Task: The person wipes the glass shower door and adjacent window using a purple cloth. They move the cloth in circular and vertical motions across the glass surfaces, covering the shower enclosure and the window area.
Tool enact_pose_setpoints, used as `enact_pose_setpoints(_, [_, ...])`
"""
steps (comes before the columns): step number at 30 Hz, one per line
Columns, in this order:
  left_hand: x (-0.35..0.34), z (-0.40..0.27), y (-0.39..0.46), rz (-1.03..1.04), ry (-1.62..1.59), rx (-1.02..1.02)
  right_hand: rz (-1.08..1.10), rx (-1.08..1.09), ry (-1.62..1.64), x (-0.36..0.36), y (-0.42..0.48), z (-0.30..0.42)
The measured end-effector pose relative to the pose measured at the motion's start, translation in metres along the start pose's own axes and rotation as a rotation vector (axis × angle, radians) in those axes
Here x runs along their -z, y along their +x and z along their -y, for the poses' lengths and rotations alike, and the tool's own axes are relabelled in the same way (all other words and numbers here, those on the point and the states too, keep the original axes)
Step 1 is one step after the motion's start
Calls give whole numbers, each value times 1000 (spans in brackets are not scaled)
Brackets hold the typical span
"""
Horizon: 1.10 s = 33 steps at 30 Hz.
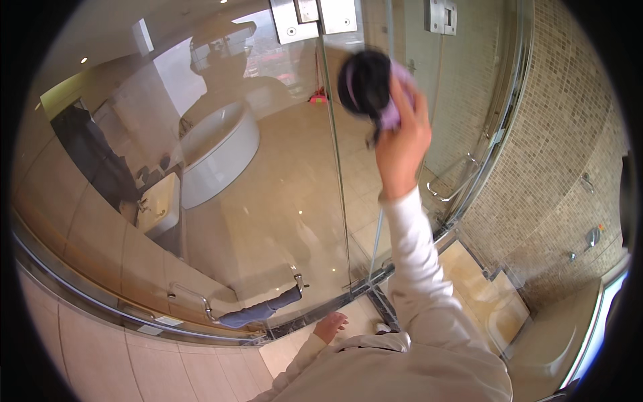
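Note:
My right hand (pixel 404 145), raised at arm's length, grips a purple-and-black handheld tool (pixel 369 83) with a round black head. The tool is blurred, and its exact kind is not clear. It is up in front of the glass panels (pixel 281 166), just below and right of a metal glass hinge (pixel 314 20); whether it touches the glass cannot be told. Low beside my body, my left hand (pixel 331 326) hangs with loosely bent fingers and nothing in it. Near it, a blue-grey cloth cover (pixel 261 307) wraps the metal door handle (pixel 208 309).
Through or on the glass appear a white bathtub (pixel 221 156), a washbasin (pixel 159 208) and a red broom (pixel 319 95). Right of me rises a mosaic-tiled wall (pixel 562 115) with a shower valve (pixel 594 236). A second handle (pixel 452 186) and dark floor sill (pixel 311 321) are nearby.

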<state>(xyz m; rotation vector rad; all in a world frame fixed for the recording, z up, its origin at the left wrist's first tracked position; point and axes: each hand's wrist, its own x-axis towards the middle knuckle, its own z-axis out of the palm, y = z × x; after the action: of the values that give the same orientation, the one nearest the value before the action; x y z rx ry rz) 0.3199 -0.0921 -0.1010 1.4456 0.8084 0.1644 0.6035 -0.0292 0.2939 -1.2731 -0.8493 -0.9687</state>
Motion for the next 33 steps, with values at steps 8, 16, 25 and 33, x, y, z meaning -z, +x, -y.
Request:
enact_pose_setpoints(8, [2,9,-5,-25,-36,-19,179,46,-183,-34,-57,-29])
enact_pose_setpoints(16, [4,30,-3,64,-56,4,633,-343,-30,70,-286,-136])
enact_pose_setpoints(25, [14,-50,16,-11,-110,-72,33,120,-38,10,7,-4])
enact_pose_setpoints(33, [-3,-66,2,-49,-273,-203,360,-101,-73,13,-233,-89])
